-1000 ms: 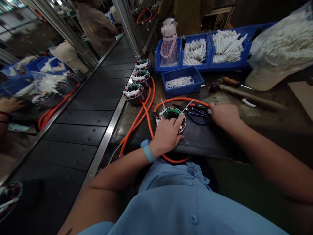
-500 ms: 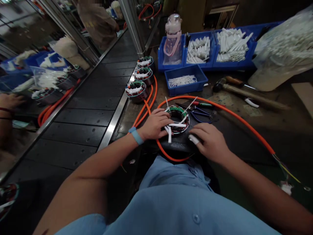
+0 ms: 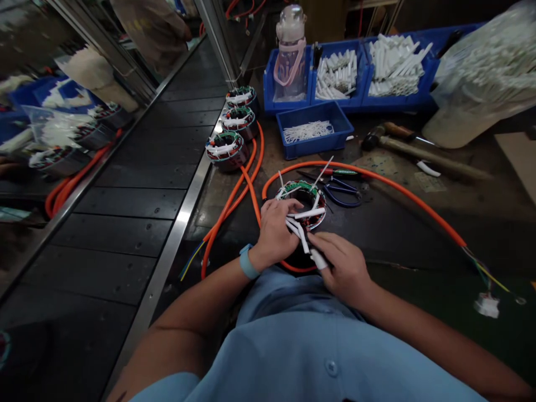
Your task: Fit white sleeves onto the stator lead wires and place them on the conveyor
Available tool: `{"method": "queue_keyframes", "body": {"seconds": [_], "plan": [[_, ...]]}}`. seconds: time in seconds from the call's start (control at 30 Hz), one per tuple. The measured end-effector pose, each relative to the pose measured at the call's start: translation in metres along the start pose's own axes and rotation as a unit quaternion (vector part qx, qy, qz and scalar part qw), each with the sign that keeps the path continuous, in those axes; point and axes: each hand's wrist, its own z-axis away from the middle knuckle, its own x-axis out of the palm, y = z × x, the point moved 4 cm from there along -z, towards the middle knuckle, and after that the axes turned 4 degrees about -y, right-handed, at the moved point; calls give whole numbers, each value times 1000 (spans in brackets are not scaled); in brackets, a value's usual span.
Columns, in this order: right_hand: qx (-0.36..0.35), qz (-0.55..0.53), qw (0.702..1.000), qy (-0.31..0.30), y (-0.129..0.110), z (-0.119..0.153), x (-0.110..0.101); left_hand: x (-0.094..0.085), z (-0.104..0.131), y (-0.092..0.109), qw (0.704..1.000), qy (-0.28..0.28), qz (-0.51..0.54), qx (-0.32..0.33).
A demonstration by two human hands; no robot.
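A ring-shaped motor stator (image 3: 319, 219) with green and dark windings lies on the bench in front of me. White sleeving tubes (image 3: 302, 237) stick out from its near side, and two thin white ties (image 3: 322, 172) stand up from the far rim. My left hand (image 3: 277, 228), wearing a light blue wristband, is closed over the stator's near left edge and around the base of the tubes. The fingers of my right hand (image 3: 343, 259) pinch together at a tube's free end; its thumb has a white wrap. Exactly what lies between those fingertips is partly hidden.
An orange cable (image 3: 402, 198) loops around the stator. Pliers (image 3: 342, 192) and a hammer (image 3: 419, 151) lie beyond. A small blue bin (image 3: 316, 148) holds white ties. Several finished-looking stators (image 3: 228, 151) stand beside the conveyor (image 3: 125, 201). A bottle (image 3: 291, 61) stands behind.
My right hand has moved left and toward me, closing at the tube ends. My left hand has shifted down over the near left of the stator. The view has shifted slightly.
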Motion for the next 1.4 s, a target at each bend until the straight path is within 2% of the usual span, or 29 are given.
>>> {"method": "queue_keyframes", "body": {"seconds": [0.07, 0.13, 0.23, 0.3, 0.4, 0.5, 0.73, 0.9, 1.03, 1.13, 1.23, 1.3, 1.4], "plan": [[-16, 9, 1000, -11, 1, 1, -3, 0, 1, 0, 1000, -4, -3, 12], [-30, 12, 999, -27, 10, -5, -16, -1, 1, 0, 999, -15, -9, 32], [-64, 81, 993, -59, 27, -28, -40, -3, 2, -2, 997, -31, -16, 64], [-90, 134, 980, -117, 36, -48, -45, -4, 2, -4, 996, -31, -22, 77], [-140, 147, 952, -230, 40, -72, -33, -4, 2, -4, 995, -18, -34, 87], [-159, 138, 933, -292, 42, -88, -17, -3, 2, -4, 995, -11, -44, 87], [-154, 146, 906, -366, 42, -103, -6, 0, 4, -6, 995, 37, -42, 82], [-169, 115, 897, -391, 41, -105, -2, 9, 2, -1, 996, 86, -13, 8], [-183, 104, 901, -379, 43, -102, -1, 8, -1, 5, 995, 91, -3, -29], [-172, 125, 915, -342, 44, -94, -6, 2, -1, 4, 1000, 26, -11, -12], [-138, 120, 948, -260, 40, -77, -17, -6, 0, 1, 1000, -24, -16, 8], [-122, 95, 970, -189, 35, -63, -25, -9, 0, 0, 1000, -26, -13, 6], [-119, 73, 984, -111, 29, -48, -31, -8, 0, 2, 1000, -22, -8, -6]]}}
